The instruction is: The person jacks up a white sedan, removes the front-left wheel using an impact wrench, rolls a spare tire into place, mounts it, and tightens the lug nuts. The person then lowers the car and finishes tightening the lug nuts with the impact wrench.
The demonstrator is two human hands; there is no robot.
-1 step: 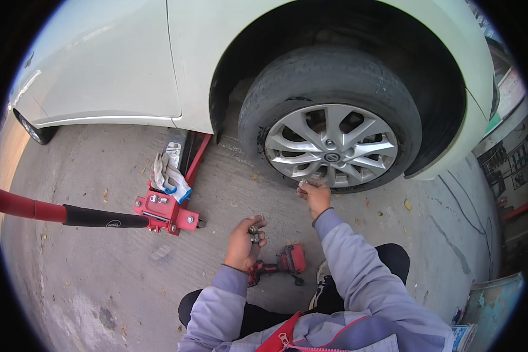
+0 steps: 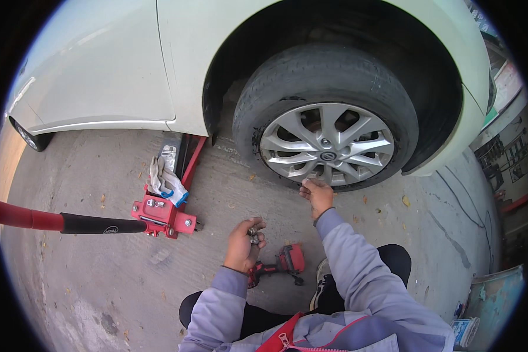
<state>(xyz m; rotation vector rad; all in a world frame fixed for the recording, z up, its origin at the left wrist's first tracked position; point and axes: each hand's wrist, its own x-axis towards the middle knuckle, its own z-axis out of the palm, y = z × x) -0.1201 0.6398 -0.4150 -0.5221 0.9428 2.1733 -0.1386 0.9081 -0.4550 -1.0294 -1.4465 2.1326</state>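
Note:
My left hand (image 2: 242,245) is closed round several metal lug nuts (image 2: 253,236), which show between the curled fingers. At the lower edge of the alloy wheel (image 2: 299,138), my right hand (image 2: 318,196) pinches a small shiny piece that looks like a lug nut, mostly hidden by the fingertips. One bolt position above the wheel's centre cap (image 2: 328,156) has a nut or stud end (image 2: 326,142) showing. The dark tyre (image 2: 311,76) sits in the arch of a pale car (image 2: 105,64). Below my left hand a red and black cordless impact wrench (image 2: 278,264) lies on the concrete.
A red floor jack (image 2: 164,214) reaches under the car at left, its long handle (image 2: 70,222) sticking out leftward. White work gloves (image 2: 167,180) with blue cuffs rest on it. Dark cables (image 2: 466,202) run along the ground at right, near a worn teal container (image 2: 496,305).
The car, wheel and jack sit slightly farther left in the picture. My right hand has turned a little at the wheel's lower edge; my left still holds the lug nuts.

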